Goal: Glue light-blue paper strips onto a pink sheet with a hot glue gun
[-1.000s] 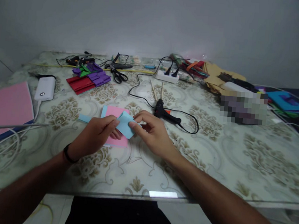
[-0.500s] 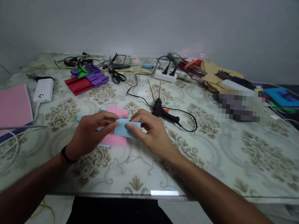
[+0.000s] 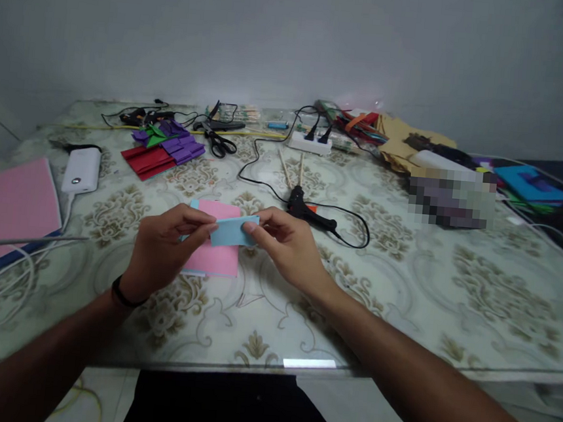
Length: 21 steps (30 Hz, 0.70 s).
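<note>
A small blue piece of paper (image 3: pixel 232 231), shaped like a strip, is held in the air between both hands and slopes up to the right. My left hand (image 3: pixel 167 244) pinches its left end between thumb and fingers. At its right end my right hand (image 3: pixel 288 248) grips it, thumb on the near face and fingers behind. Beneath the hands, a pink sheet of paper (image 3: pixel 220 261) lies on the table with light blue paper showing at its edges. Behind my right hand rests a black glue gun (image 3: pixel 308 212) with its cord.
Black scissors (image 3: pixel 221 143) and folded red (image 3: pixel 148 160) and purple paper (image 3: pixel 183 146) lie at the back left. A white power strip (image 3: pixel 310 142) sits behind the glue gun. On the left are a white power bank (image 3: pixel 81 169) and a pink sheet (image 3: pixel 10 207).
The blue paper has tilted, its right end raised, and has shifted slightly left. My right thumb has moved toward its right end; my left hand has moved a little left.
</note>
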{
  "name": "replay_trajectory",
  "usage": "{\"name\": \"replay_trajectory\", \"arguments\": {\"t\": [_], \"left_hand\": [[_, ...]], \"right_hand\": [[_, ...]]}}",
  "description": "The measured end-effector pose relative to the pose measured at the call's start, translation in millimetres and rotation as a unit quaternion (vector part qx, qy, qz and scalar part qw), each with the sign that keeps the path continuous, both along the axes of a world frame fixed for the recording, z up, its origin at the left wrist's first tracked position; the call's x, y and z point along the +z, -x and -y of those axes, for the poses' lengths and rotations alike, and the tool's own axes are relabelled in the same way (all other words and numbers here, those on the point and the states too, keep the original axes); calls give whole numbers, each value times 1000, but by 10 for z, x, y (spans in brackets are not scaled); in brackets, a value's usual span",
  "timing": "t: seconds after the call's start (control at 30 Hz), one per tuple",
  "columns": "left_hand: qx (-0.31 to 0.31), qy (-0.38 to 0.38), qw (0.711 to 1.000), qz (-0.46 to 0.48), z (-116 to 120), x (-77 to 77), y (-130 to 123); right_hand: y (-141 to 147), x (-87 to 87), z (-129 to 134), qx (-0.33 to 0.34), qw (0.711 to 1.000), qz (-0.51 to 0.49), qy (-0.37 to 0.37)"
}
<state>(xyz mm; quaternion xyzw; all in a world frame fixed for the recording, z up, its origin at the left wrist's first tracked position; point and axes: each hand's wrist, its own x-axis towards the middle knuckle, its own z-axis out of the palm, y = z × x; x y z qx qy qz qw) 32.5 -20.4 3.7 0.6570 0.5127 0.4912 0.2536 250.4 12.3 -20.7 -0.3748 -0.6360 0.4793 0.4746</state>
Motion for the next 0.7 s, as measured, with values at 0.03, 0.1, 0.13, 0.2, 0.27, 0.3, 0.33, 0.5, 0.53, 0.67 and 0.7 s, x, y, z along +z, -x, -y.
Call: {"name": "replay_trajectory", "arguments": {"t": [0.03, 0.1, 0.13, 0.2, 0.27, 0.3, 0.33, 0.5, 0.53, 0.67, 0.7], "left_hand": [[-3, 4, 1000, 2, -1, 2, -1], [-10, 14, 1000, 7, -4, 8, -3], [-13, 18, 1000, 11, -7, 12, -2], [-15, 24, 999, 17, -10, 20, 0], [-18, 24, 999, 23, -13, 27, 2], [-20, 24, 999, 25, -14, 28, 3], [-21, 25, 999, 26, -15, 29, 5], [-44, 42, 997, 41, -34, 40, 14], [-47, 50, 997, 42, -41, 44, 17], [-80, 116, 989, 50, -75, 62, 26], [-91, 137, 985, 48, -82, 65, 26]], "right_hand": [[0, -3, -4, -3, 1000, -4, 3], [0, 1, -3, -5, 1000, -14, 3], [1, 7, 0, -3, 1000, -18, 6], [0, 20, 4, 4, 1000, -25, 15], [-1, 30, 3, 11, 999, -32, 27], [-3, 32, 0, 13, 999, -35, 33], [-5, 33, -2, 14, 998, -38, 38], [-20, 26, -10, 18, 996, -58, 58], [-25, 27, -12, 19, 996, -60, 58], [-46, 35, -31, 22, 997, -57, 47], [-50, 36, -37, 25, 998, -50, 43]]}}
